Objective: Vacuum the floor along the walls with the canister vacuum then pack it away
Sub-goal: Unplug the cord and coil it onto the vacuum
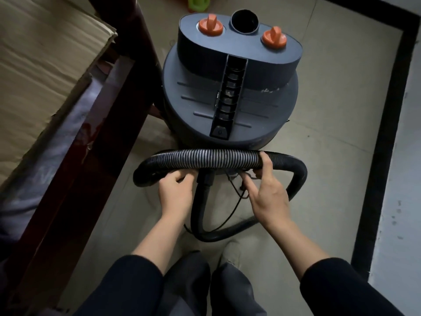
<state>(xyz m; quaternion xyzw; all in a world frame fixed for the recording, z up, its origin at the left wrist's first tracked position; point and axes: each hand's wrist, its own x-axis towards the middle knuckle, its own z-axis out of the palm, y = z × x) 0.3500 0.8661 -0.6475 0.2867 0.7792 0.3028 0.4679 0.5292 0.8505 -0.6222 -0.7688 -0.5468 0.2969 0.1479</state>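
A dark grey canister vacuum [230,92] stands on the tiled floor in front of me, with two orange knobs [210,25] and an open round port on top. Its black ribbed hose [211,158] lies curved across the near side of the canister. My left hand [175,190] grips the hose from below near its left bend. My right hand [266,190] holds the hose further right, thumb over the top and fingers curled under it. A thin black power cord [234,205] hangs below the hose between my hands.
A dark wooden furniture frame [95,156] with flattened cardboard [45,65] on it runs along the left. A black floor border [385,137] and a pale wall strip run along the right. A green object [197,2] lies beyond the vacuum. My knees are at the bottom.
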